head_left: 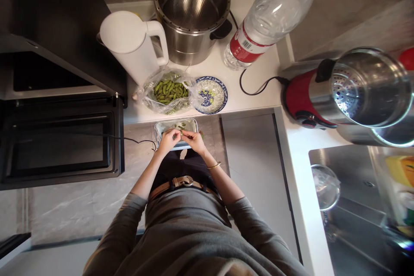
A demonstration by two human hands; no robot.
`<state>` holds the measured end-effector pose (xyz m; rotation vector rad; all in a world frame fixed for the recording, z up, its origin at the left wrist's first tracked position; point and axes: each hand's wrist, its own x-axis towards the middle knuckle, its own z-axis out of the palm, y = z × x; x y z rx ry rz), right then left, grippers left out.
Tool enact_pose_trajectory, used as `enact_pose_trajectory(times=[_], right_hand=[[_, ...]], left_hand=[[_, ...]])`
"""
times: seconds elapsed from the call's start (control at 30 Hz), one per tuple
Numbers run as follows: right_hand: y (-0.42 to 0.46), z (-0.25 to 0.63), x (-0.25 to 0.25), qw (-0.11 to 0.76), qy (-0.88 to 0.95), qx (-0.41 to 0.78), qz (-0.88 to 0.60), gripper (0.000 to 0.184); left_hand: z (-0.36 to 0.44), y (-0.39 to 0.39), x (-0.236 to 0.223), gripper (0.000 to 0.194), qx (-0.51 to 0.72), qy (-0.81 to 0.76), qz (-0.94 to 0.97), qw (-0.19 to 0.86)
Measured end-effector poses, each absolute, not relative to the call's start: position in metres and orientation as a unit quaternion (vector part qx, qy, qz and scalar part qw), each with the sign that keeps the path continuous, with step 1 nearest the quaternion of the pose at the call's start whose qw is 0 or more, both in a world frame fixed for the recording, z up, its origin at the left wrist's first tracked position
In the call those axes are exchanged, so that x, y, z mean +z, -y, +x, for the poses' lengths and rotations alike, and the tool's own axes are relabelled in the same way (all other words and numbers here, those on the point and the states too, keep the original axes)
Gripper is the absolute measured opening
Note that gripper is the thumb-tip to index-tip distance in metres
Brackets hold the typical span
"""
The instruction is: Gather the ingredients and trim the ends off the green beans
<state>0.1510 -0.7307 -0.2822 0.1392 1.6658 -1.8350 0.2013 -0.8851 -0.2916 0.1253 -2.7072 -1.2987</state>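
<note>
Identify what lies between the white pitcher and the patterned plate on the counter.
In the head view, an open plastic bag of green pods lies between the pitcher and plate.

There are two bare hands (pixel 168 139), one pale rectangular container (pixel 196 125), one clear plastic bag (pixel 147 95) of green pods (pixel 170 90), one blue-rimmed plate (pixel 220 96) and one white pitcher (pixel 134 54).

The pot (pixel 192 48) is shiny metal, the bag (pixel 147 95) thin, crinkled clear plastic, the bottle (pixel 274 15) glossy plastic, the table (pixel 239 102) smooth, the sleeves (pixel 119 228) matt cloth.
</note>
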Motion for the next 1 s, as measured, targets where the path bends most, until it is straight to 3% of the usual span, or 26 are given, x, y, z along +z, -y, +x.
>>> enact_pose_trajectory(times=[0.3, 0.57, 0.83, 1.0], right_hand=[[0.729, 0.148, -0.284, 0.304, -0.658, -0.688, -0.021, 0.035], [0.731, 0.143, -0.280, 0.292, -0.664, -0.686, -0.062, 0.030], [0.735, 0.146, -0.274, 0.345, -0.605, -0.718, -0.012, 0.044], [0.734, 0.147, -0.277, 0.369, -0.560, -0.741, 0.015, 0.037]], left_hand=[[0.204, 0.881, -0.286, 0.011, -0.450, 0.886, 0.087, 0.071], [0.205, 0.885, -0.279, 0.011, -0.498, 0.860, 0.095, 0.048], [0.202, 0.876, -0.282, 0.014, -0.525, 0.836, 0.152, 0.046], [0.200, 0.879, -0.277, 0.023, -0.476, 0.877, 0.070, 0.013]])
